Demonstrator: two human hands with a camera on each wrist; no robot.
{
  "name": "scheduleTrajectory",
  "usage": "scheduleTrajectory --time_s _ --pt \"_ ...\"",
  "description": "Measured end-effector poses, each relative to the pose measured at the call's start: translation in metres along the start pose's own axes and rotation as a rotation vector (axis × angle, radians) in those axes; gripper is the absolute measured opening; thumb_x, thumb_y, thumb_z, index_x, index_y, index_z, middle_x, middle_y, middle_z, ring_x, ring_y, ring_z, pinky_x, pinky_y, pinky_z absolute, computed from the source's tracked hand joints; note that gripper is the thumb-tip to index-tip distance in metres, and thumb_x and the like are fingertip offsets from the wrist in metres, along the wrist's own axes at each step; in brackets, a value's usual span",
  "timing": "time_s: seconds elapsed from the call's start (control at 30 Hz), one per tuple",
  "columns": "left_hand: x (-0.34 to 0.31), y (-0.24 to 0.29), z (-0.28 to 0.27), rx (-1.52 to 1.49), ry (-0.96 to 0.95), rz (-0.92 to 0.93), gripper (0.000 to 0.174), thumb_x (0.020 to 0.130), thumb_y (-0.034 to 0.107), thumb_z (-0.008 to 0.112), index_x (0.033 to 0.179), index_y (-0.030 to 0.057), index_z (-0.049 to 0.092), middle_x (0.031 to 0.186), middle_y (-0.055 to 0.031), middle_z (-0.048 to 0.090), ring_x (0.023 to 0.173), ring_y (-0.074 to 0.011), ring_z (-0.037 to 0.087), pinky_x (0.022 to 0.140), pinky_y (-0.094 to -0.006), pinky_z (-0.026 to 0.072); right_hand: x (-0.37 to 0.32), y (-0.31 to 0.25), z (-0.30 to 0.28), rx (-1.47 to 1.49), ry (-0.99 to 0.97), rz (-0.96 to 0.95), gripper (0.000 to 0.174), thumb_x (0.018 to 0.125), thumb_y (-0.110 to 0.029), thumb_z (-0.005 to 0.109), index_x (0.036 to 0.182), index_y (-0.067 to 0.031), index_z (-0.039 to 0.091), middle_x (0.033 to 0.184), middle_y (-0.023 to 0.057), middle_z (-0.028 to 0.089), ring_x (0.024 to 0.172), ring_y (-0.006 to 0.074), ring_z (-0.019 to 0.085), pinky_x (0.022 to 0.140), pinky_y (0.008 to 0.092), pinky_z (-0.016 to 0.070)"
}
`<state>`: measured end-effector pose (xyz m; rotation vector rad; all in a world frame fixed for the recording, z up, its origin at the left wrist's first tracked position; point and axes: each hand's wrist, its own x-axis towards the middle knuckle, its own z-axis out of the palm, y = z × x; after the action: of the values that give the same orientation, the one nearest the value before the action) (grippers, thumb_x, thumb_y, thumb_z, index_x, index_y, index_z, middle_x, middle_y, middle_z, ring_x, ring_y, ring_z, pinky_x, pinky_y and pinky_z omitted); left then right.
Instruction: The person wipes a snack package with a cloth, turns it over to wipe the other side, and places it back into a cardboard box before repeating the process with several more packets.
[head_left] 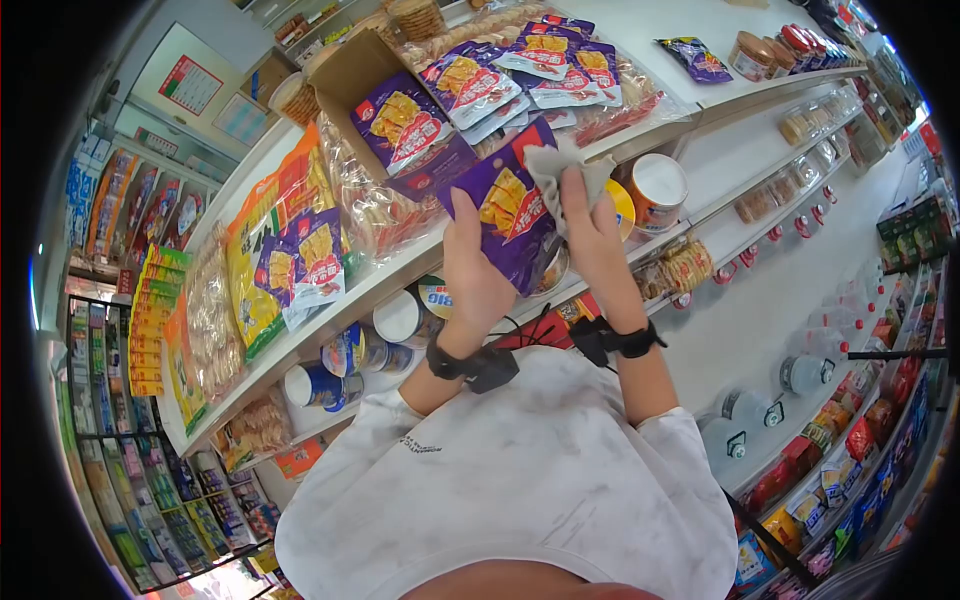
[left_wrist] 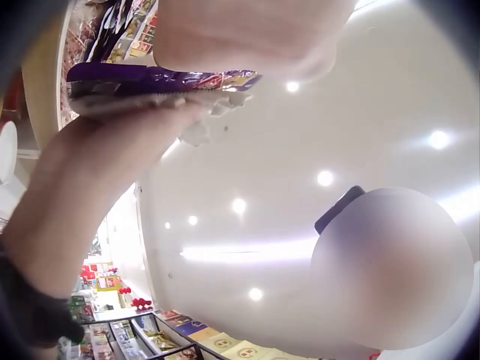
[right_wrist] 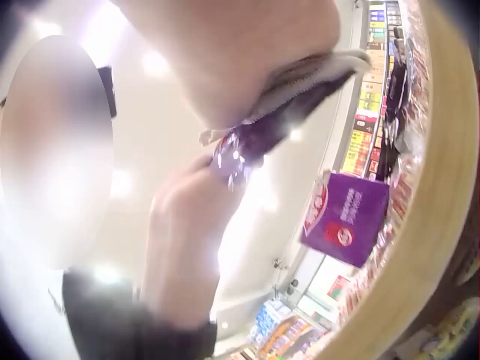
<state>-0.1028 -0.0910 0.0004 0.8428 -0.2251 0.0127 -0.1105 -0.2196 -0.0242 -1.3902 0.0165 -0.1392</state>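
In the head view a purple snack packet [head_left: 508,205] is held up over the shelf edge. My left hand [head_left: 474,262] grips its left and lower side, thumb on the front. My right hand [head_left: 597,235] pinches a grey cloth [head_left: 560,178] against the packet's right side. The left wrist view has the packet [left_wrist: 172,78] edge-on with the cloth [left_wrist: 196,132] under it, between the left hand [left_wrist: 251,34] and the right hand [left_wrist: 150,131]. In the right wrist view the cloth [right_wrist: 292,90] lies between the right hand [right_wrist: 247,56] and the packet [right_wrist: 262,135]; the left hand [right_wrist: 191,217] holds the packet's other end.
An open purple carton [head_left: 432,172] with packets inside stands behind the hands, beside a pile of similar packets [head_left: 560,65]. Two more packets [head_left: 302,262] lie on yellow bags [head_left: 255,300] at the left. Tubs [head_left: 657,190] stand on the lower shelf at the right.
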Motion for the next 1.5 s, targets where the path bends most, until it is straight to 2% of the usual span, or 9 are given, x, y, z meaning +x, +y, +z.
scheduleTrajectory --time_s 0.23,0.3,0.43,0.6,0.77,0.9,1.0,1.27,1.5 --pt "0.018 0.008 -0.005 0.412 0.020 0.184 0.044 0.103 0.030 0.052 0.134 -0.0014 0.052 0.113 -0.0095 0.064 0.104 -0.0136 0.062 0.088 -0.0257 0.0485 -0.025 0.008 0.002 -0.251 0.083 -0.363 0.044 0.085 -0.003 0.069 0.127 0.0026 0.057 0.106 0.0083 0.069 0.093 0.0144 0.065 0.084 0.0287 0.0504" --pt "0.029 -0.001 -0.018 0.647 -0.051 0.313 0.059 0.101 0.027 0.058 0.146 -0.0024 0.034 0.136 -0.0161 0.053 0.122 -0.0207 0.054 0.102 -0.0333 0.0433 -0.025 0.014 -0.007 -0.440 0.250 -0.536 0.056 0.079 0.004 0.068 0.133 0.0004 0.055 0.111 0.0114 0.068 0.097 0.0207 0.066 0.087 0.0311 0.0505" --pt "0.013 -0.002 -0.011 0.473 -0.296 -0.096 0.063 0.100 0.028 0.059 0.148 -0.0016 0.030 0.140 -0.0166 0.048 0.128 -0.0228 0.049 0.107 -0.0353 0.0396 -0.013 0.002 -0.018 -0.626 0.198 -0.618 0.068 0.072 0.012 0.059 0.139 0.0003 0.050 0.123 0.0189 0.064 0.111 0.0311 0.064 0.092 0.0358 0.0506" --pt "0.018 -0.006 -0.016 0.108 -0.019 -0.254 0.051 0.101 0.038 0.054 0.135 0.0006 0.048 0.128 -0.0059 0.057 0.112 -0.0119 0.056 0.094 -0.0294 0.0452 -0.020 -0.002 0.013 -0.786 -0.017 -0.724 0.077 0.071 -0.002 0.060 0.145 0.0016 0.040 0.155 0.0249 0.030 0.145 0.0429 0.025 0.118 0.0518 0.0210" --pt "0.019 -0.006 -0.019 0.233 0.094 -0.115 0.046 0.102 0.040 0.053 0.127 0.0016 0.053 0.120 -0.0041 0.061 0.104 -0.0111 0.060 0.087 -0.0273 0.0475 -0.003 0.019 0.005 -0.463 0.175 -0.517 0.063 0.082 -0.007 0.065 0.141 0.0021 0.044 0.148 0.0248 0.040 0.138 0.0335 0.039 0.113 0.0428 0.0305" --pt "0.018 0.004 -0.015 0.295 0.267 -0.073 0.038 0.102 0.037 0.055 0.116 0.0017 0.059 0.108 -0.0031 0.065 0.094 -0.0087 0.063 0.080 -0.0249 0.0493 -0.011 0.015 -0.021 -0.072 -0.122 -0.066 0.043 0.089 -0.015 0.070 0.127 0.0020 0.057 0.123 0.0132 0.063 0.112 0.0170 0.060 0.096 0.0312 0.0458" --pt "0.023 0.006 -0.020 0.500 0.210 0.083 0.034 0.101 0.034 0.057 0.106 0.0009 0.062 0.100 -0.0027 0.067 0.089 -0.0072 0.063 0.076 -0.0238 0.0497 -0.009 0.027 -0.014 -0.010 0.073 -0.246 0.030 0.088 -0.013 0.073 0.114 0.0006 0.064 0.104 0.0032 0.069 0.095 0.0092 0.062 0.085 0.0270 0.0494" --pt "0.019 -0.003 -0.026 0.593 -0.253 -0.183 0.032 0.092 0.025 0.072 0.109 -0.0003 0.064 0.094 -0.0010 0.068 0.074 -0.0049 0.060 0.063 -0.0232 0.0468 -0.010 0.015 -0.023 0.081 0.444 -0.162 0.033 0.089 -0.017 0.074 0.116 -0.0010 0.062 0.110 0.0050 0.067 0.095 0.0103 0.063 0.082 0.0257 0.0502" --pt "0.022 -0.001 -0.013 0.544 -0.049 -0.034 0.023 0.093 0.018 0.070 0.104 -0.0017 0.069 0.095 -0.0018 0.070 0.077 -0.0043 0.061 0.065 -0.0211 0.0460 -0.018 0.026 -0.007 0.284 0.321 -0.094 0.041 0.088 -0.019 0.076 0.119 0.0013 0.060 0.109 0.0065 0.068 0.097 0.0121 0.064 0.086 0.0260 0.0502"
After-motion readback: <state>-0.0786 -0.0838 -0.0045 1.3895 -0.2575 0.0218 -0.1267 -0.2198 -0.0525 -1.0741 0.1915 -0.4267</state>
